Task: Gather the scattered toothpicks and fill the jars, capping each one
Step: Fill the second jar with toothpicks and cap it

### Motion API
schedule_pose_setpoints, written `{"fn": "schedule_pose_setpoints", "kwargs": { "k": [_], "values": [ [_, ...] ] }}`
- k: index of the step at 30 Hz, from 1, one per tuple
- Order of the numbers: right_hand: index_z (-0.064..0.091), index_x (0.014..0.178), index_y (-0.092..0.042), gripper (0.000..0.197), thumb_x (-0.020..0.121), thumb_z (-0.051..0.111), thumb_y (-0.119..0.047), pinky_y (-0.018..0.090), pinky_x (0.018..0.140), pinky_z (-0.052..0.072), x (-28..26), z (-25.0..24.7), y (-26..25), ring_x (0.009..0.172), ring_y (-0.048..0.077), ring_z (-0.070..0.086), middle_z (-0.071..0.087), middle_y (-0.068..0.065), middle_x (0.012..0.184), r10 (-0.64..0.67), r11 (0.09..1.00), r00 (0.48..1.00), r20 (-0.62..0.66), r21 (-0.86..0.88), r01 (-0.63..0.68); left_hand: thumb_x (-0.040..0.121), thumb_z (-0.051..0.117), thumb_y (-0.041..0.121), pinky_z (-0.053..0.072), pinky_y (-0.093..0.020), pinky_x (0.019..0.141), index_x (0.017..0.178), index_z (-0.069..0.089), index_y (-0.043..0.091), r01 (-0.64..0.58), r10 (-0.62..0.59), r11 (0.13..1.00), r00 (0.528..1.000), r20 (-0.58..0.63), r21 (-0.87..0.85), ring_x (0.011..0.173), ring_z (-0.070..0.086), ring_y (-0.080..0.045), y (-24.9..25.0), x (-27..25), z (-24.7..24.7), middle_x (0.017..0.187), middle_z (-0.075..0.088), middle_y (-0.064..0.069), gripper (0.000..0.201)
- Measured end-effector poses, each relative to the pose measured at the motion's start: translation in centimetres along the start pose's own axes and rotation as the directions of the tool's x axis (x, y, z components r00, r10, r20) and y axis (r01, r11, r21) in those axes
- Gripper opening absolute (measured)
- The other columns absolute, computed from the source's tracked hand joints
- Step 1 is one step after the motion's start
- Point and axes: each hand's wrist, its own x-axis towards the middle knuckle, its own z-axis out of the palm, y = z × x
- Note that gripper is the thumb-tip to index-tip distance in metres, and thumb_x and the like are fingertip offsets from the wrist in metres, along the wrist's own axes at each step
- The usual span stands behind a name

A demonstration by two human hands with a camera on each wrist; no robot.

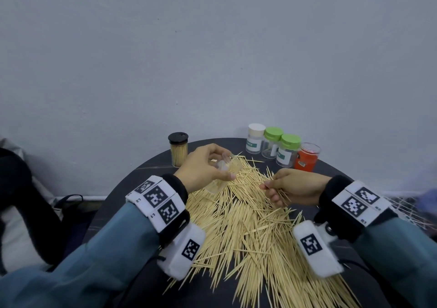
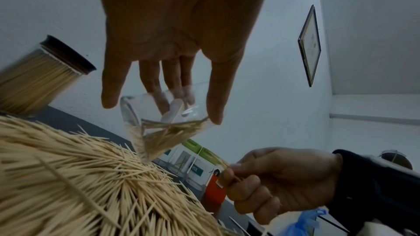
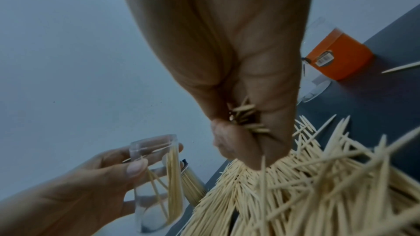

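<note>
A big heap of loose toothpicks covers the dark round table. My left hand grips a clear open jar tilted over the heap's far edge, with a few toothpicks lying inside the jar. My right hand pinches a small bundle of toothpicks just right of the jar, low over the heap. A filled jar with a black lid stands at the back left.
At the back right stand a white-lidded jar, two green-lidded jars and a lidless jar with an orange label. A wall rises right behind the table. A dark bag and a cushion sit on the left.
</note>
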Motion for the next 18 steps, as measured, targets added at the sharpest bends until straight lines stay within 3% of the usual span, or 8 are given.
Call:
{"fn": "schedule_pose_setpoints", "kwargs": {
  "k": [5, 8, 10, 14, 16, 18],
  "values": [
    [0.039, 0.075, -0.009, 0.032, 0.102, 0.023, -0.01, 0.015, 0.04, 0.031, -0.1, 0.8, -0.4, 0.043, 0.007, 0.032, 0.033, 0.0, 0.056, -0.066, 0.991, 0.998, 0.011, 0.12, 0.064, 0.066, 0.083, 0.019, 0.046, -0.036, 0.098, 0.108, 0.058, 0.026, -0.004, 0.003, 1.0, 1.0, 0.026, 0.027, 0.108, 0.058, -0.014, -0.1, -0.1, 0.4, 0.115, 0.063, 0.002, 0.049],
    [0.039, 0.078, -0.011, 0.027, 0.101, 0.026, -0.009, 0.017, 0.042, 0.034, -0.1, 1.3, -1.0, 0.044, 0.008, 0.036, 0.037, -0.001, 0.053, -0.208, 0.931, 0.976, -0.061, 0.293, 0.217, 0.066, 0.083, 0.02, 0.047, -0.035, 0.097, 0.108, 0.058, 0.027, -0.001, 0.0, 1.0, 0.999, 0.048, 0.026, 0.106, 0.059, -0.014, 0.0, -0.3, 0.7, 0.115, 0.063, 0.002, 0.049],
    [0.038, 0.078, -0.012, 0.027, 0.101, 0.025, -0.008, 0.017, 0.043, 0.035, -0.2, 1.9, -1.8, 0.044, 0.008, 0.037, 0.038, -0.001, 0.052, -0.357, 0.829, 0.918, -0.17, 0.395, 0.396, 0.067, 0.083, 0.02, 0.047, -0.031, 0.094, 0.111, 0.059, 0.025, -0.004, 0.002, 1.0, 0.998, 0.068, 0.021, 0.106, 0.059, -0.013, 0.3, -0.5, 0.8, 0.116, 0.062, 0.003, 0.05],
    [0.04, 0.083, -0.012, 0.026, 0.102, 0.023, -0.009, 0.021, 0.056, 0.043, -0.8, 3.1, -2.9, 0.05, 0.011, 0.049, 0.045, 0.0, 0.056, -0.582, 0.602, 0.728, -0.362, 0.41, 0.685, 0.07, 0.08, 0.018, 0.048, -0.02, 0.084, 0.117, 0.058, 0.02, -0.013, 0.017, 0.999, 0.99, 0.138, -0.032, 0.098, 0.061, -0.008, 1.0, -1.1, 1.2, 0.115, 0.061, 0.004, 0.052],
    [0.043, 0.085, -0.013, 0.025, 0.102, 0.024, -0.013, 0.025, 0.07, 0.048, -0.7, 3.8, -2.5, 0.061, 0.014, 0.058, 0.054, -0.003, 0.059, -0.632, 0.596, 0.673, -0.385, 0.315, 0.739, 0.072, 0.079, 0.017, 0.049, -0.018, 0.081, 0.117, 0.058, 0.018, -0.025, 0.031, 0.999, 0.983, 0.179, -0.039, 0.092, 0.061, -0.006, 1.4, -1.3, 1.5, 0.112, 0.06, 0.006, 0.05],
    [0.047, 0.09, -0.016, 0.024, 0.102, 0.026, -0.018, 0.035, 0.089, 0.047, -0.4, 4.4, -1.7, 0.084, 0.017, 0.064, 0.067, -0.004, 0.073, -0.676, 0.632, 0.637, -0.371, 0.151, 0.76, 0.072, 0.078, 0.015, 0.05, -0.019, 0.082, 0.116, 0.057, 0.016, -0.027, 0.039, 0.997, 0.981, 0.19, -0.068, 0.092, 0.062, -0.008, 1.6, -1.4, 1.7, 0.108, 0.061, 0.005, 0.048]
  ]
}}
